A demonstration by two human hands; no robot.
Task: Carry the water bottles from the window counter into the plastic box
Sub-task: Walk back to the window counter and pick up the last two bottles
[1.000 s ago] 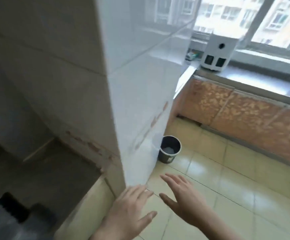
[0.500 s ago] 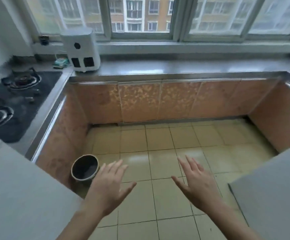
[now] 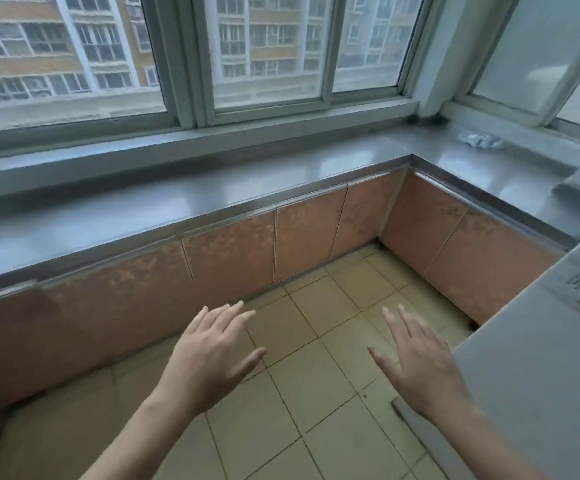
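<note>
While both hands hung over the tiled floor (image 3: 316, 403) in the lower half of the frame, neither grip had hold of anything: the left hand (image 3: 209, 358), lower centre, was spread flat with fingers fanned and palm down, and the right hand (image 3: 420, 362), lower right, was splayed the same way, well apart from the left. Across the middle of the frame ran the grey surface (image 3: 164, 206) below the window (image 3: 184, 57), turning a corner at the upper right and running down the right edge. On that right-hand stretch, near the upper right corner, lay a small crumpled clear-and-white thing (image 3: 479, 139); it was too blurred to tell whether it was a bottle. No water bottle could be made out for certain along the surface, and the plastic box was not in the frame. Orange cabinet fronts (image 3: 229, 258) stood under the surface, and a pale grey slab (image 3: 538, 368) filled the lower right corner beside the right hand
</note>
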